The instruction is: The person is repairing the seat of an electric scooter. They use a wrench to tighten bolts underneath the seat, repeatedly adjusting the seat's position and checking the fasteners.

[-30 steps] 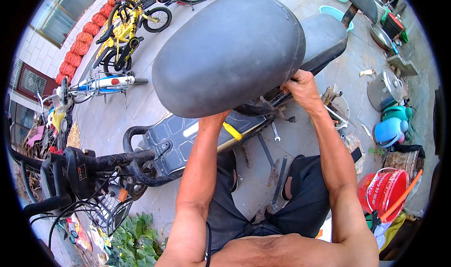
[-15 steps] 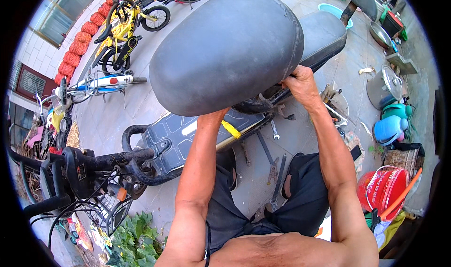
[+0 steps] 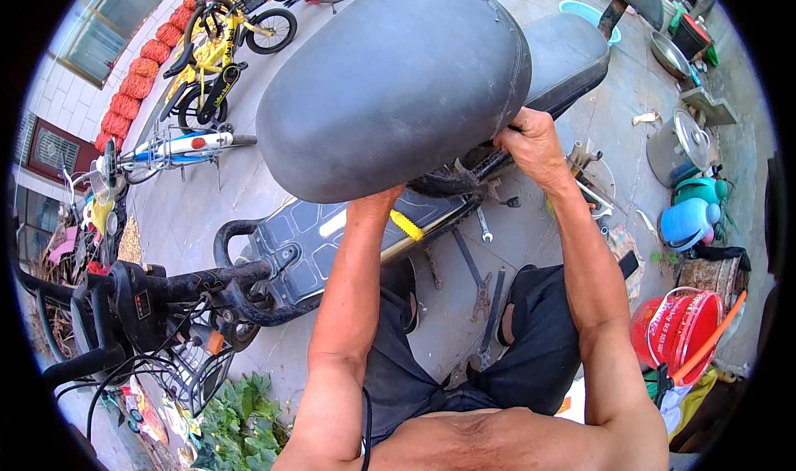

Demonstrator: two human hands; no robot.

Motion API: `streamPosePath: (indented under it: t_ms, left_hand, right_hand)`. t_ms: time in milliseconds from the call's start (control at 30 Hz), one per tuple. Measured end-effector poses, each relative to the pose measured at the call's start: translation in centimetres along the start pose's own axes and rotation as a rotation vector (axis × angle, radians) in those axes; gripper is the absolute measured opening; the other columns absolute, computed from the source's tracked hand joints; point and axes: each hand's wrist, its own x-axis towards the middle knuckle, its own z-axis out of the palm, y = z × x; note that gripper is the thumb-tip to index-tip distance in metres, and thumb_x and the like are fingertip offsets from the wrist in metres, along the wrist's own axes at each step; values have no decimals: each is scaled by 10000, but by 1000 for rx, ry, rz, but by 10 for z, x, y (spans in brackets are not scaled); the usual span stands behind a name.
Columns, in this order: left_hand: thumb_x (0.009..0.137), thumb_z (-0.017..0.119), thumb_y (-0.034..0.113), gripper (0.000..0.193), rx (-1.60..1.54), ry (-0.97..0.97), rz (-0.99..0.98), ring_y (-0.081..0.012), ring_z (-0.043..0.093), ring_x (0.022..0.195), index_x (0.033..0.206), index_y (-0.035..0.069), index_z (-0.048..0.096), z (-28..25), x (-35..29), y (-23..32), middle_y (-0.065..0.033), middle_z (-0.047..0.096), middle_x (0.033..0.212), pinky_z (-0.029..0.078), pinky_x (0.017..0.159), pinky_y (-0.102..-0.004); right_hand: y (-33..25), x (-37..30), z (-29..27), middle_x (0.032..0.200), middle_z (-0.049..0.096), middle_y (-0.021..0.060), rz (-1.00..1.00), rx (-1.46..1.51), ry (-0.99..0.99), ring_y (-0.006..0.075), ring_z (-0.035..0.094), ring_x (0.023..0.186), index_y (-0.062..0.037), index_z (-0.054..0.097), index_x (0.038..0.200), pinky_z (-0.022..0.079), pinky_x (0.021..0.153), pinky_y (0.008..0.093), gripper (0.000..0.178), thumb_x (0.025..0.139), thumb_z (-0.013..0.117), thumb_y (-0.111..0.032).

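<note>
Seat [image 3: 394, 89] slightly leftward, hands [image 3: 531, 142] beneath its edge

The seat [image 3: 390, 89] looks leathery, smooth, softly sheened.

Grey stone paving [image 3: 236, 177] gives a passable lane between the white-and-blue bicycle [image 3: 186, 145] and the wide, black, padded seat [image 3: 394, 89]. That seat overhangs the far edge of the grey ribbed footboard [image 3: 290, 230], blocking access from above. Along its near rim, the left hand [image 3: 377, 201] and right hand [image 3: 531, 143] occupy space; dark metal frame parts [image 3: 448, 182] crowd the gap between them. The footboard's left part is reachable from above, bounded at its left end by a curved black tubular bar [image 3: 222, 247]. A yellow ribbed grip [image 3: 406, 225] obstructs its near edge, right of the left forearm.
</note>
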Motion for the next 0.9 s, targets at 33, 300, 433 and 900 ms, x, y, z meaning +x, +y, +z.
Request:
streamPosePath:
  t_ms: [33, 300, 433, 900]
  left_hand:
    - [829, 609, 271, 410, 20, -6, 6, -327, 490, 1105, 1202, 116, 542, 0, -2, -2, -116, 554, 1193, 371, 930, -452]
    - [841, 593, 274, 419, -71, -81, -124, -324, 475, 1126, 1228, 128, 526, -13, 2, 8, -122, 538, 1215, 363, 938, -452]
    - [839, 593, 278, 387, 55, -29, -18, -331, 492, 1097, 1186, 112, 555, -9, 1, 1, -129, 562, 1175, 373, 922, -454]
    - [810, 636, 236, 353, 86, 61, -1, -330, 535, 1034, 1128, 90, 590, -7, 8, 6, -134, 597, 1101, 409, 866, -448]
  right_hand:
    - [0, 0, 0, 707, 623, 5, 7, 29, 4, 64, 527, 648, 0, 669, 930, 446, 597, 239, 141, 803, 610, -21]
    - [3, 1, 4, 716, 624, 1, 29, 76, 13, 65, 514, 630, -13, 671, 938, 439, 590, 231, 137, 818, 608, -34]
    - [1, 1, 2, 717, 624, -3, 18, 98, 7, 57, 511, 636, -22, 670, 952, 438, 592, 226, 155, 815, 595, -21]
    - [0, 2, 2, 679, 625, 20, 23, 123, 29, 68, 544, 608, -15, 677, 864, 464, 565, 227, 150, 783, 554, 16]
